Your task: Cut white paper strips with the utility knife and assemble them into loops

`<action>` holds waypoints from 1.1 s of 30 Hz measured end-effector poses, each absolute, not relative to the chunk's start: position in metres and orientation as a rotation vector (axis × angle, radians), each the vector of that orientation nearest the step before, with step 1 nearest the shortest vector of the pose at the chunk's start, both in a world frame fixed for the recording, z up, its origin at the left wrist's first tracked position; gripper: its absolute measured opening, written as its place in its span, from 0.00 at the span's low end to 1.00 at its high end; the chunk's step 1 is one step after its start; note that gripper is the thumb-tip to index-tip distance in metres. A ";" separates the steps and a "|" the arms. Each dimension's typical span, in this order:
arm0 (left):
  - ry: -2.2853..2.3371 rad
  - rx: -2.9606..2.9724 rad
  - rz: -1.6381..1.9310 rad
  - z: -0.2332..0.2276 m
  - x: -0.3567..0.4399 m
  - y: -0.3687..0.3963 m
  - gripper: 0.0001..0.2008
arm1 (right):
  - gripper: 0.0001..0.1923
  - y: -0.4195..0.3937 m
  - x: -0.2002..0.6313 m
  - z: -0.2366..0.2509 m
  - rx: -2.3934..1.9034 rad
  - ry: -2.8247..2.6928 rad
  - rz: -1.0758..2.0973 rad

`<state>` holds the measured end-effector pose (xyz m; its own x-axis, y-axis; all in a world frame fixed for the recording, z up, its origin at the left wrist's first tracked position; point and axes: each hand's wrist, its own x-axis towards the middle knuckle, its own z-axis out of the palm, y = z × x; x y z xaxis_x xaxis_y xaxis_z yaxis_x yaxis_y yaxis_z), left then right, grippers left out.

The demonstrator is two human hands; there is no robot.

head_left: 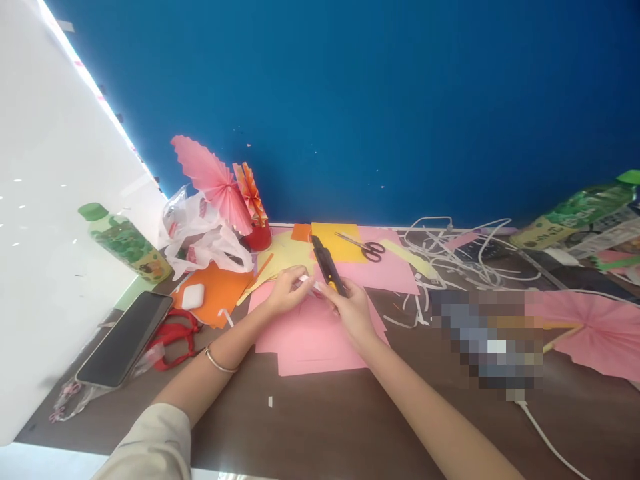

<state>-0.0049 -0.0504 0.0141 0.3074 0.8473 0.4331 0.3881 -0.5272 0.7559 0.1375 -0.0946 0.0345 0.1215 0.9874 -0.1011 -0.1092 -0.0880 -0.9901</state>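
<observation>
Right now, two hands meet over the stacked pink paper (320,350). The left hand (290,292) has its fingers pinched on one white strip (304,278); the right hand (351,310) is wrapped around one black-and-yellow utility knife (327,265), tip aimed at the wall (350,113). Just beyond, one pair of scissors (364,246). Leftward, one earbud case (193,296), one phone (124,340); and two green-capped bottles (125,243), one at either side!

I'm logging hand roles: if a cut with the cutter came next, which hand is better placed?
Likely the right: the right hand holds the cutter, while the left hand seems busy pinching a white piece.
</observation>
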 end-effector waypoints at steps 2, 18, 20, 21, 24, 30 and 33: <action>1.080 2.055 1.136 0.016 -0.007 -0.052 0.17 | 0.20 -0.094 0.139 0.033 -1.261 -0.990 1.196; 0.866 1.751 1.026 0.031 -0.018 -0.039 0.11 | 0.18 -0.142 0.221 0.040 -1.465 -1.721 0.538; 0.861 1.705 1.013 0.030 -0.022 -0.035 0.11 | 0.16 -0.142 0.217 0.033 -1.401 -1.813 0.388; 0.859 1.690 1.007 0.030 -0.023 -0.033 0.11 | 0.16 -0.141 0.215 0.029 -1.362 -1.850 0.311; 0.871 1.691 0.991 0.028 -0.026 -0.029 0.10 | 0.14 -0.138 0.211 0.021 -1.267 -1.908 0.123; 0.896 1.753 0.970 0.029 -0.026 -0.027 0.10 | 0.11 -0.137 0.207 0.017 -1.357 -1.920 0.044; 0.879 1.785 0.952 0.030 -0.026 -0.026 0.10 | 0.11 -0.138 0.206 0.017 -1.386 -1.923 0.055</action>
<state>-0.0264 -0.0262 0.0301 0.4499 0.8614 0.2357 0.1662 -0.3401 0.9256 0.2057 -0.1380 0.0169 -0.1304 0.8307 0.5413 0.7982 0.4118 -0.4396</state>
